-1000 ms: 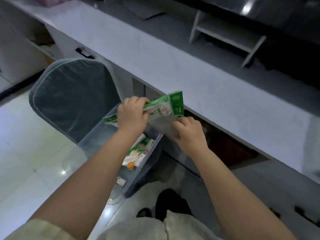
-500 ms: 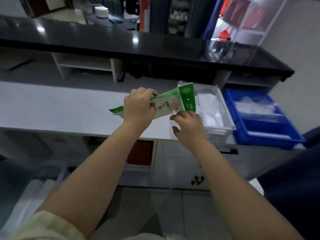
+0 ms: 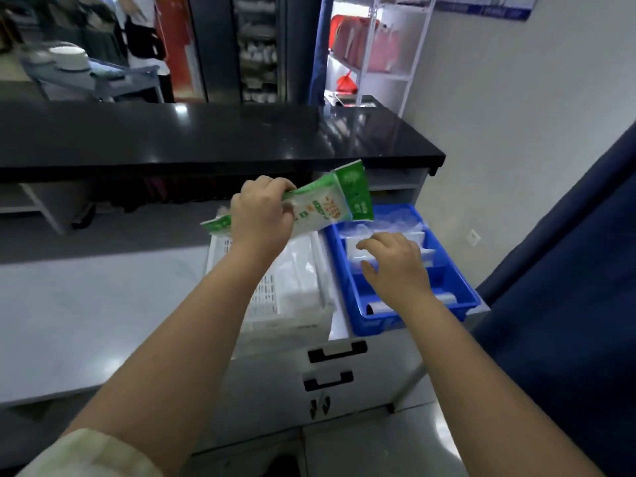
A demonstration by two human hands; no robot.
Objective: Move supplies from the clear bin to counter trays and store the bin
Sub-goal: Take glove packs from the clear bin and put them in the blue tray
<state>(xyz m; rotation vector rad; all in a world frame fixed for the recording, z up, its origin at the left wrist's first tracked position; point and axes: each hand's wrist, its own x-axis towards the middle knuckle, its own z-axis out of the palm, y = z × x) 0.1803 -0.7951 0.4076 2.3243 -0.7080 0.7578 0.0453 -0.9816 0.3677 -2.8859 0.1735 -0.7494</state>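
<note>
Left grip (image 3: 261, 215) clasps a green packet (image 3: 327, 204), raised over the white tray (image 3: 285, 318) and blue tray (image 3: 378, 323) on the worktop (image 3: 86, 304). Right grip (image 3: 395, 266), fingers loose and holding nothing, hovers over the blue tray. Both trays already hold supplies; this packet is not yet placed, and the clear bin, out of view, awaits storing.

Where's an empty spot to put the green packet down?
The grey counter left of the white basket is bare. In the blue tray, the front compartment has room beside a small roll. Its back compartment and the white basket are crowded.
</note>
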